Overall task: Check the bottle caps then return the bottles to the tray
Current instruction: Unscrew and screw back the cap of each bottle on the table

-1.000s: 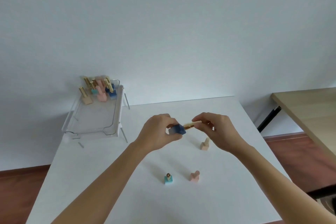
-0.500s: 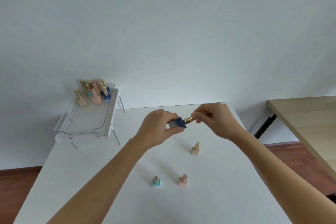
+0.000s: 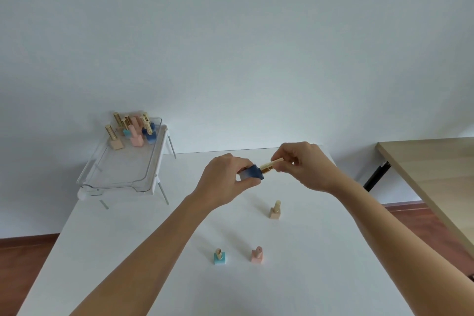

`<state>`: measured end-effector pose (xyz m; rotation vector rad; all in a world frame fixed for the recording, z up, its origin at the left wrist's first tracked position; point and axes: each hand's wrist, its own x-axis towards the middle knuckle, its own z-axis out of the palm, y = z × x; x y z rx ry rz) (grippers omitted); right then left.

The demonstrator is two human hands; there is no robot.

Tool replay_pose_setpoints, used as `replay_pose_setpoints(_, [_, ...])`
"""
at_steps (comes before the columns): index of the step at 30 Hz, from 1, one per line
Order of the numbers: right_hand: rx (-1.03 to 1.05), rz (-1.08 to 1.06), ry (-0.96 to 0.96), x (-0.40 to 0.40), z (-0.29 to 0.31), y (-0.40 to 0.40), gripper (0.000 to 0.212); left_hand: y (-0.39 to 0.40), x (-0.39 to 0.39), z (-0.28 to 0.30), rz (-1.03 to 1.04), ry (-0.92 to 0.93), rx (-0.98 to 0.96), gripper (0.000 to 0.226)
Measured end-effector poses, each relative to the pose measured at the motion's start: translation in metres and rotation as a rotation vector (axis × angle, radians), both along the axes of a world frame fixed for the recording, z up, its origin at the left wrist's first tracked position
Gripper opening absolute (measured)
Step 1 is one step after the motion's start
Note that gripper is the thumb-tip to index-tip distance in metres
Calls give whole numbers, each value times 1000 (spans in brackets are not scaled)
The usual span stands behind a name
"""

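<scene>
Blue bottle [image 3: 252, 172] held over the white counter [image 3: 133, 251], both my hands on it.

I see my left hand [image 3: 225, 182] gripping the bottle's body and my right hand [image 3: 305, 165] pinching its gold cap [image 3: 271, 163]. Three bottles stand on the counter: beige [image 3: 275, 210], teal [image 3: 219, 256], pink [image 3: 257, 255]. The clear tray [image 3: 120, 174] sits raised on legs at the far left, more bottles grouped at its back end. Plain pale wall [image 3: 230, 46], wooden table [image 3: 431, 169] at right, reddish floor [image 3: 23, 254].

Plain room — bare wall [image 3: 230, 33], white table [image 3: 128, 251].

White table [image 3: 128, 251], wooden table [image 3: 433, 169]
</scene>
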<state>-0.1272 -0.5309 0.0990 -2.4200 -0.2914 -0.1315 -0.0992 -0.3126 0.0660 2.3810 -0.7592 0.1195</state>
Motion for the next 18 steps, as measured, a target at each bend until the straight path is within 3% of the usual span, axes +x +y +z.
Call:
replay_pose_setpoints(4, [32, -125, 88, 5, -6, 8, 56, 0, 1, 2, -8, -14, 19, 21])
replay_pose_setpoints(7, [22, -188, 120, 6, -10, 10, 72, 1, 2, 1, -21, -24, 34, 21])
replay_pose_setpoints(9, [6, -121, 151, 5, -10, 5, 63, 2, 2, 0, -22, -9, 31, 20])
replay_pose_setpoints(12, [36, 45, 115, 4, -6, -5, 17, 3, 3, -2, -8, 12, 25, 20])
replay_pose_setpoints(17, [98, 25, 65, 4, -9, 0, 10, 3, 3, -6, -27, 24, 15, 19])
replay_pose_setpoints(18, [89, -8, 76, 5, -10, 1, 18, 3, 3, -6, -32, 24, 20, 20])
